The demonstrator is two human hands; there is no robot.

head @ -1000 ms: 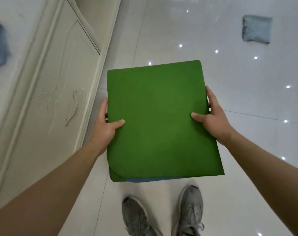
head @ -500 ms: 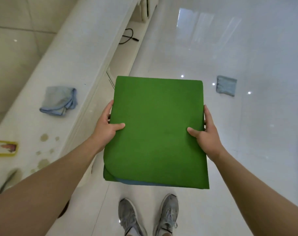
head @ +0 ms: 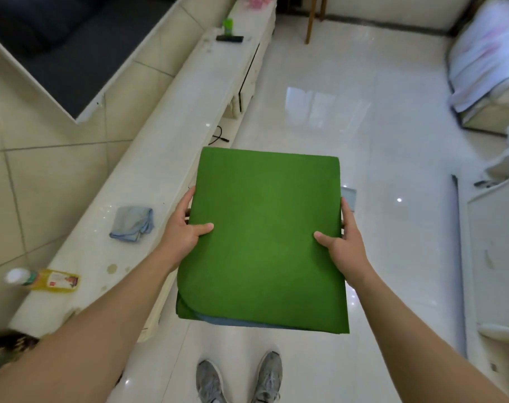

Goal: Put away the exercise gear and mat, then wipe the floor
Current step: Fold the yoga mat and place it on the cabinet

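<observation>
A folded green mat (head: 265, 237) with a blue underside is held flat in front of me, above the glossy white floor. My left hand (head: 183, 231) grips its left edge with the thumb on top. At the right edge, my right hand (head: 342, 242) holds it the same way. A grey-blue cloth (head: 349, 196) lies on the floor, mostly hidden behind the mat's right edge. A second blue cloth (head: 132, 223) lies crumpled on the long white cabinet top (head: 172, 146) to my left.
A yellow bottle (head: 48, 280) lies on the cabinet top near me; a green item (head: 227, 26) and a black item (head: 229, 38) sit at its far end. A cable (head: 218, 136) lies beside the cabinet. Furniture (head: 491, 62) stands at the right. My shoes (head: 238, 376) are below.
My view has lifted from the cabinet door to the whole room. The mat stays held level in both hands, now beside the cabinet top.
</observation>
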